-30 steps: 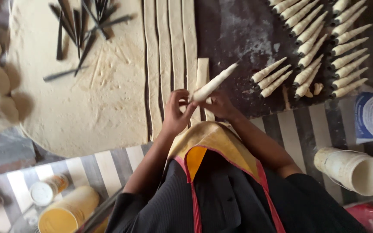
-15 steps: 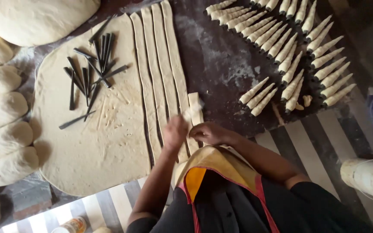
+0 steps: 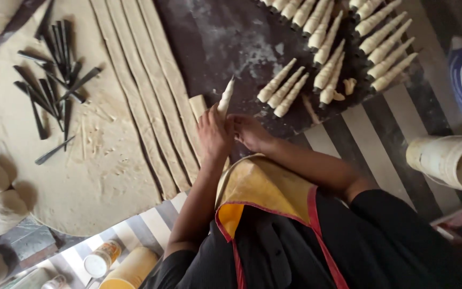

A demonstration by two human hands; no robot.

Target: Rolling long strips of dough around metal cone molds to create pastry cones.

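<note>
- Hands meet at the near edge of the dark tabletop [image 3: 225, 48], close in front of the person's yellow apron [image 3: 263, 187].
- Left hand [image 3: 213, 135]: fingers closed around the wide end of a dough-wrapped cone [image 3: 225, 99]; narrow tip points away from the hand.
- Right hand [image 3: 249, 132]: touching the left hand, fingers curled at the base of the same cone; how firm its grip is cannot be told.
- Free end of a dough strip [image 3: 198, 104] lies just left of the cone.
- More cut dough strips [image 3: 151, 91] run away on the left-hand side.
- Beyond those: bare dark metal cones [image 3: 54, 80] on the rolled dough sheet [image 3: 81, 176].
- Past the right hand: finished wrapped cones [image 3: 327, 59] in rows.
</note>
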